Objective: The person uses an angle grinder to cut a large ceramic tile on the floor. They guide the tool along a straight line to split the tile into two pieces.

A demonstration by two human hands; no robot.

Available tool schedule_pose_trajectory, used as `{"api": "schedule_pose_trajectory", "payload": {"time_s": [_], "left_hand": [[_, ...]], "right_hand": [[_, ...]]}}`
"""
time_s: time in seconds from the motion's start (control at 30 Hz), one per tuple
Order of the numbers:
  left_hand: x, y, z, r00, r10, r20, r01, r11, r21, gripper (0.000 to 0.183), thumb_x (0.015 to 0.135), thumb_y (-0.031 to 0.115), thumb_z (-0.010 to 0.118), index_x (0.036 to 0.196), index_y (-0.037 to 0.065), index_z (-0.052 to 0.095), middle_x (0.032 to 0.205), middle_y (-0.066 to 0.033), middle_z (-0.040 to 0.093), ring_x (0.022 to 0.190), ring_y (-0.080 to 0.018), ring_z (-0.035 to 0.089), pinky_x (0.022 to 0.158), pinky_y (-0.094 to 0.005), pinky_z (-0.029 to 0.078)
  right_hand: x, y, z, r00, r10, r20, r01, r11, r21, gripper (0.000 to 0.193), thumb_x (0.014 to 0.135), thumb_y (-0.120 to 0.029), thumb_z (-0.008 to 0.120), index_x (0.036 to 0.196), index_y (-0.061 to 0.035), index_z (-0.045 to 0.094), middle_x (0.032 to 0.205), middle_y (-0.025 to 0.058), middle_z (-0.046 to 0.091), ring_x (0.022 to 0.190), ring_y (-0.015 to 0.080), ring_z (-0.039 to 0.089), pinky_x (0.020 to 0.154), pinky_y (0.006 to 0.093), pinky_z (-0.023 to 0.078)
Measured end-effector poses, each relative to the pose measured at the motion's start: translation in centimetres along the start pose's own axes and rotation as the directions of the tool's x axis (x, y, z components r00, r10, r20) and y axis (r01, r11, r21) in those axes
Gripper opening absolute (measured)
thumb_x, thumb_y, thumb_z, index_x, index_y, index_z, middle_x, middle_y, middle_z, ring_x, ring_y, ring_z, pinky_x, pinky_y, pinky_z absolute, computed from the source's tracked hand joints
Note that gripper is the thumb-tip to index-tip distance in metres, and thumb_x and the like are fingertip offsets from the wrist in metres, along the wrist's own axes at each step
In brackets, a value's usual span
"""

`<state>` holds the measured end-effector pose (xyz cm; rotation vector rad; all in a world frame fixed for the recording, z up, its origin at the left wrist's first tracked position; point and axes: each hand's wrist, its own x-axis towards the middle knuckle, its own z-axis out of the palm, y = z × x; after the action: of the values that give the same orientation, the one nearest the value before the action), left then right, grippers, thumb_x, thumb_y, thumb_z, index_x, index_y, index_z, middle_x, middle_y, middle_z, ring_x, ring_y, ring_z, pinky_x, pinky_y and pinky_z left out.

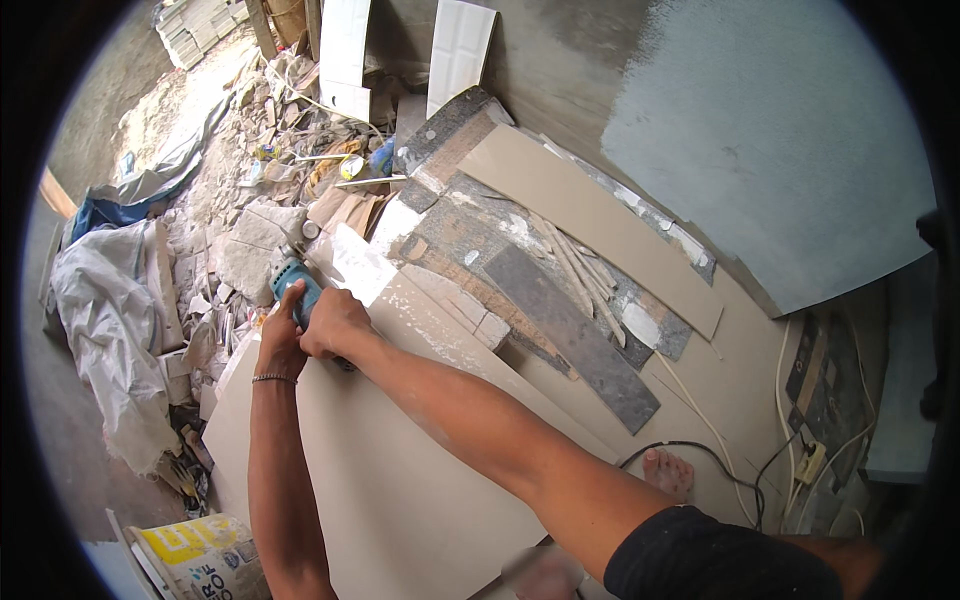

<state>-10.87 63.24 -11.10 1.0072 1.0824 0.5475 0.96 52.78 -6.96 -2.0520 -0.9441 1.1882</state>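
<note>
My left hand [280,335], with a bracelet at its wrist, grips a teal power tool [293,283] that has a grey metal head. My right hand [335,320] is closed round the same tool from the right side, its fingers partly hidden. The two hands touch each other. Both hands and the tool are over the far left edge of a large beige sheet or tile [400,460]. The tool's working tip is too small to make out. Sunlight falls on a white patch of the sheet [358,268] just beyond my hands.
Broken rubble [250,240] fills the far left, beside a crumpled white sack [110,320]. A yellow-and-white bucket [195,550] stands at the lower left. Tile strips [590,220] lie at the right. A black cable [700,445] runs past my foot [668,475] toward a power socket [812,462].
</note>
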Motion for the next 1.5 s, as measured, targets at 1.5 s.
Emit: {"api": "schedule_pose_trajectory", "payload": {"time_s": [1.5], "left_hand": [[-0.4, -1.2, -0.1, 1.0, -0.007, -0.029, 0.008, 0.999, 0.032, 0.054, 0.087, 0.041, 0.086, 0.115, -0.001, 0.068, 0.09, -0.0063, 0.069, 0.066, -0.0168, 0.068, 0.058, -0.032, 0.054]], "right_hand": [[-1.7, 0.9, -0.6, 1.0, 0.01, 0.016, -0.011, 0.998, 0.058, 0.06, 0.076, -0.03, 0.09, 0.121, 0.0045, 0.069, 0.129, 0.0231, 0.071, 0.122, 0.0326, 0.07, 0.101, 0.0375, 0.059]]}}
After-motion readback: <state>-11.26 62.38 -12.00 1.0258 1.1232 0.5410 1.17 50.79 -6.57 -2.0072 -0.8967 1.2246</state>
